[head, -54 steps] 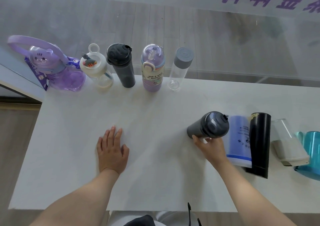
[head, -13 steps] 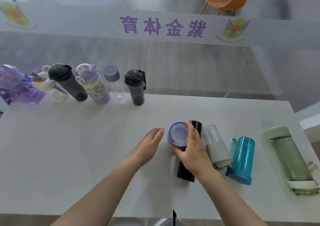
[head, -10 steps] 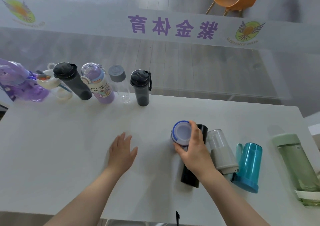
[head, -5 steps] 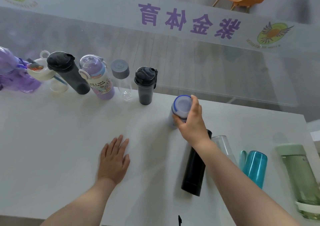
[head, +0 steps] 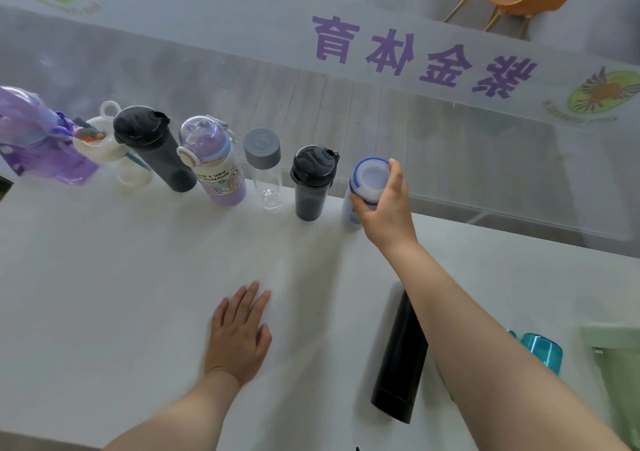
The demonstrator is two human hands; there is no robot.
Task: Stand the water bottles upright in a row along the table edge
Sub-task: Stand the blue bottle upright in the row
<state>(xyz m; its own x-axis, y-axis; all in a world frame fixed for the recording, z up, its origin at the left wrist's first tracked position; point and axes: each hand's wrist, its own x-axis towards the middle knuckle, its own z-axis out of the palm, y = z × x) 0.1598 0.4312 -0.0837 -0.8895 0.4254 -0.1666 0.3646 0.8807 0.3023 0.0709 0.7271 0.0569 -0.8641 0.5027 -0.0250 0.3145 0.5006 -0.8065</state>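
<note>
Blue-rimmed bottle (head: 367, 187) clasped in my right grip (head: 384, 208) at the tabletop (head: 138, 295) edge — careless release could topple its dark neighbour (head: 311, 184).

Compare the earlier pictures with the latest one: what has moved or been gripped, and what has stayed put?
The right hand, gripping the white bottle with the blue-ringed top, carried it from beside the lying black flask to the far edge, right of the dark grey bottle placed there earlier. The left hand stays flat on the table. The black flask and teal bottle still lie down.
</note>
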